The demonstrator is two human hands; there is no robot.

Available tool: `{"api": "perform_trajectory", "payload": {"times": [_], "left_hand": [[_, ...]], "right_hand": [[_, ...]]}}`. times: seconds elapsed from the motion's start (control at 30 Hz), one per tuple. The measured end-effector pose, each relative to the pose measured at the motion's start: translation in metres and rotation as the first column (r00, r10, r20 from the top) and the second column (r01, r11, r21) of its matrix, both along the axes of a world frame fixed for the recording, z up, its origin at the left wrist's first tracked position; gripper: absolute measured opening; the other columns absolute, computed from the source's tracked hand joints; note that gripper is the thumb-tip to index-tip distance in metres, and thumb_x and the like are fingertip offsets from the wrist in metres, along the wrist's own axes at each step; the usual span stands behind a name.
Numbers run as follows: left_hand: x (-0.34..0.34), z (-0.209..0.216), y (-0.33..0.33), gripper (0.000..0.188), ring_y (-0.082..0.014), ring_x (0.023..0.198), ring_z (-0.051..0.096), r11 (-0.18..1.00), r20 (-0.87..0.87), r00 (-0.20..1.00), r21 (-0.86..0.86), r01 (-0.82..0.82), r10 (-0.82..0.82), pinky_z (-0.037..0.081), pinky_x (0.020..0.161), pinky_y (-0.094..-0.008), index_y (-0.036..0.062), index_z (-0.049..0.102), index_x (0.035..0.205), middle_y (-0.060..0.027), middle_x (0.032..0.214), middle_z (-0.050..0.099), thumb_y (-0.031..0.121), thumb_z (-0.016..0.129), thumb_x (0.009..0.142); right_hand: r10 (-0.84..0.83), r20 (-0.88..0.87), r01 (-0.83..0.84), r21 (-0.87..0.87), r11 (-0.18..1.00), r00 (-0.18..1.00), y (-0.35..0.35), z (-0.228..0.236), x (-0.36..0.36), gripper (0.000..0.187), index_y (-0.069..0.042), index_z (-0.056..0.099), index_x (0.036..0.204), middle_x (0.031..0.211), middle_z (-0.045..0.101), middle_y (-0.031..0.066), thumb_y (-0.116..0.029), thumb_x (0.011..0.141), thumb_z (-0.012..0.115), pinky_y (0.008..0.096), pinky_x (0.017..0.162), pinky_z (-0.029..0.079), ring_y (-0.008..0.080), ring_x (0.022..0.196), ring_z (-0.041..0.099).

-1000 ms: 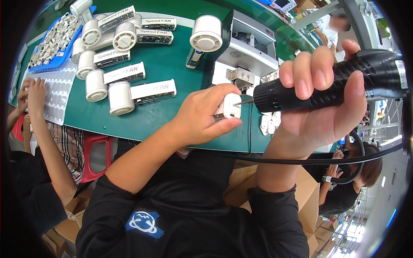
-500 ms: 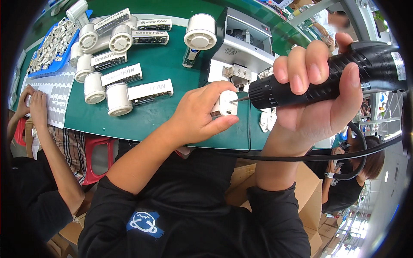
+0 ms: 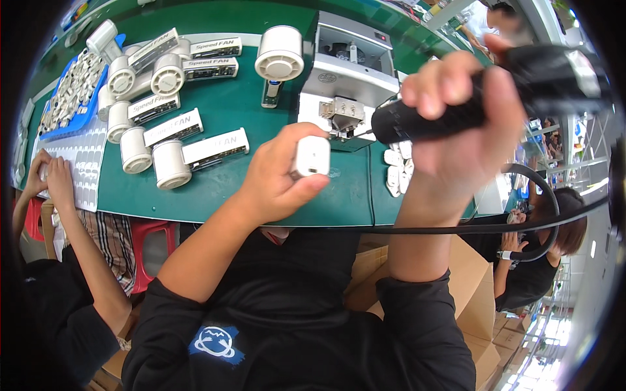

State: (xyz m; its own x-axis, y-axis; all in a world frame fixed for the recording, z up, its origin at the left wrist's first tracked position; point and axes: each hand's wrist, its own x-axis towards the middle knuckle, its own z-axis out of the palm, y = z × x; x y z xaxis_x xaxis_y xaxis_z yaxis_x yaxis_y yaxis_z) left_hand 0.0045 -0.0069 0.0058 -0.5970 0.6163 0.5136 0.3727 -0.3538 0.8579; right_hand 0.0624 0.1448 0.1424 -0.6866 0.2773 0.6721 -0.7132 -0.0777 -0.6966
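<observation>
My left hand point(image 3: 277, 173) is closed around a white fan handle point(image 3: 313, 156), its rounded end turned up with a small hole and a dark slot showing. The rest of that piece is hidden by my fingers. Wrapped round a black electric screwdriver point(image 3: 427, 117), my right hand point(image 3: 466, 124) is raised at the right, smeared by motion. The screwdriver's tip points left, close to the front of a grey screw feeder point(image 3: 352, 85), and stands apart from the handle. Several white handheld fans point(image 3: 173, 164) with open-sided handles lie to the left. Another fan point(image 3: 279, 52) stands head-up beside the feeder.
White end caps point(image 3: 394, 173) lie right of the feeder. A blue tray point(image 3: 91, 98) full of small parts and a white blister tray point(image 3: 85, 173) are at the left, near a co-worker's hands point(image 3: 55, 176). A black cable point(image 3: 417, 229) crosses the table's front edge.
The screwdriver's bit has come away from the handle's end, and my right hand has shifted slightly up and left. My left hand has moved left with the handle.
</observation>
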Motion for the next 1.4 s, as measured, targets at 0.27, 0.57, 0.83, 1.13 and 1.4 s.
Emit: {"api": "perform_trajectory", "payload": {"times": [0.27,0.57,0.83,1.13,1.4], "left_hand": [[-0.004,-0.010,0.003,0.053,-0.0094,0.063,0.046,0.995,-0.001,1.000,0.096,0.016,-0.016,0.038,0.055,-0.0223,0.0023,0.043,0.115,-0.0019,0.073,0.050,0.040,0.062,0.082],[-0.003,-0.012,0.001,0.055,-0.0105,0.064,0.047,0.996,0.006,1.000,0.090,-0.002,0.002,0.039,0.056,-0.0230,0.0022,0.043,0.115,-0.0030,0.075,0.050,0.040,0.063,0.081],[-0.002,0.009,0.005,0.053,-0.0313,0.077,0.060,0.996,-0.193,0.981,-0.080,-0.047,0.031,0.047,0.068,-0.0339,0.0046,0.051,0.113,-0.0141,0.091,0.060,0.038,0.067,0.076],[0.000,0.008,0.011,0.055,-0.0317,0.077,0.059,0.995,-0.227,0.974,-0.095,-0.041,0.019,0.047,0.067,-0.0344,0.0059,0.050,0.115,-0.0144,0.090,0.060,0.040,0.067,0.076],[-0.001,0.006,0.007,0.054,-0.0314,0.077,0.059,0.994,-0.224,0.974,-0.099,-0.053,0.030,0.047,0.067,-0.0349,0.0062,0.050,0.114,-0.0140,0.088,0.059,0.041,0.066,0.076]], "right_hand": [[-0.276,0.129,0.281,-0.024,0.959,0.953,0.018,-0.046,-0.035,0.028,-0.001,0.044,0.105,0.063,0.052,0.0106,-0.003,0.080,0.055,0.0343,0.053,0.046,0.0200,0.052,0.053],[-0.313,0.269,0.321,0.017,0.947,0.911,0.003,-0.052,-0.021,0.031,0.000,0.042,0.106,0.060,0.053,0.0107,-0.003,0.079,0.056,0.0309,0.055,0.045,0.0189,0.052,0.053],[-0.172,0.095,0.162,0.108,0.981,0.981,-0.018,0.020,0.017,0.040,-0.003,0.039,0.126,0.074,0.051,0.0068,-0.023,0.091,0.040,0.0351,0.063,0.043,0.0170,0.061,0.050],[0.006,0.030,-0.006,-0.006,1.000,1.000,-0.014,0.006,0.003,0.037,-0.003,0.040,0.122,0.072,0.050,0.0072,-0.020,0.089,0.044,0.0358,0.061,0.043,0.0178,0.059,0.049],[0.035,0.062,-0.037,0.029,0.999,0.997,-0.016,0.005,0.000,0.044,-0.002,0.036,0.125,0.070,0.048,0.0055,-0.024,0.089,0.045,0.0342,0.059,0.043,0.0158,0.056,0.048]]}}
